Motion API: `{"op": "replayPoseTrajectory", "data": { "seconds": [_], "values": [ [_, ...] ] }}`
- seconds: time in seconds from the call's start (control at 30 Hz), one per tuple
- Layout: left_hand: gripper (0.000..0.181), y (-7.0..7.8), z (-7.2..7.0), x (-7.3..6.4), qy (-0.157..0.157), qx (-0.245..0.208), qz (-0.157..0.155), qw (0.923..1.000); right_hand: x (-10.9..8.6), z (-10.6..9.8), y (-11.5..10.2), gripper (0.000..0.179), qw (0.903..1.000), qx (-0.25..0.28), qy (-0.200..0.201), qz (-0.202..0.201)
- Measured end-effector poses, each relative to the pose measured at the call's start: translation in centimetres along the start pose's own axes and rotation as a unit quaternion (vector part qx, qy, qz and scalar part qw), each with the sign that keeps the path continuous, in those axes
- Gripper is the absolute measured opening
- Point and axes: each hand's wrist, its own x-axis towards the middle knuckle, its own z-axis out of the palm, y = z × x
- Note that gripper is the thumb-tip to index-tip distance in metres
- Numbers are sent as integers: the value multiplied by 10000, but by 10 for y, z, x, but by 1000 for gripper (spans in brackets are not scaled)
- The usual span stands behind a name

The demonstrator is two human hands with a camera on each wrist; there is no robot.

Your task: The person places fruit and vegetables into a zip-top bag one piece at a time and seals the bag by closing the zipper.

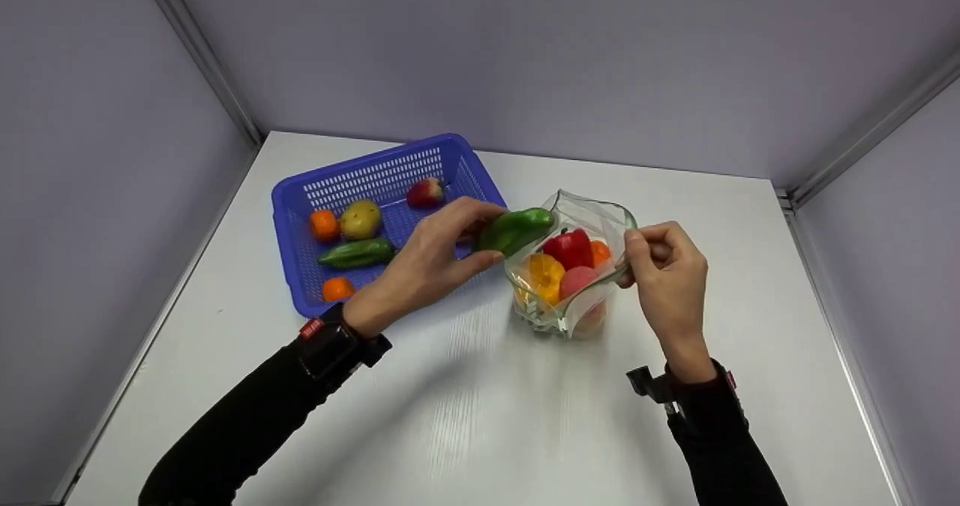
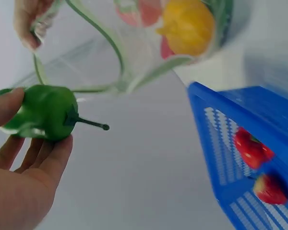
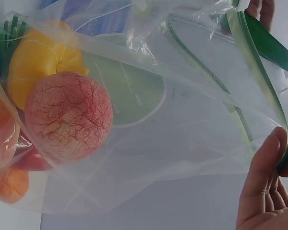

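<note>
My left hand (image 1: 429,257) grips a green pepper (image 1: 517,230) between thumb and fingers at the left side of the bag's mouth. Its dark stem shows in the left wrist view. A clear zip bag (image 1: 531,312) stands with its green-edged mouth spread. On the mouth's right edge, the thumb and fingers of my right hand (image 1: 673,284) pinch the rim. Inside the bag are a red bell pepper (image 1: 568,249), a wrinkled pink round fruit (image 3: 69,117), a yellow lobed vegetable (image 3: 43,60) and a small orange fruit (image 3: 12,185).
Left of the bag sits a blue slotted basket (image 1: 289,239). It holds two small orange fruits, one of them at its left side (image 1: 324,225), a yellow-green fruit (image 1: 361,219), a cucumber (image 1: 356,253), a strawberry (image 2: 270,189) and a red pepper (image 2: 251,147). Grey panels surround the white table (image 1: 450,431).
</note>
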Motion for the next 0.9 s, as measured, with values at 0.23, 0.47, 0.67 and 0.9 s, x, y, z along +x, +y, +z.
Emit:
{"op": "replayPoseTrajectory", "data": {
  "seconds": [0.23,0.47,0.67,0.9],
  "values": [
    [45,20,25,17,474,-1194,394,9909,0,0,-1,17,10000,26,-28,34],
    [42,15,63,26,651,-1663,1137,9773,1,0,-2,16,10000,97,-20,5],
    [40,-5,84,26,477,-1189,1086,9858,0,-1,-2,17,9999,134,-68,-78],
    [43,-12,91,30,82,-388,242,9989,0,-3,-1,15,9998,160,-74,-68]
  ]
}}
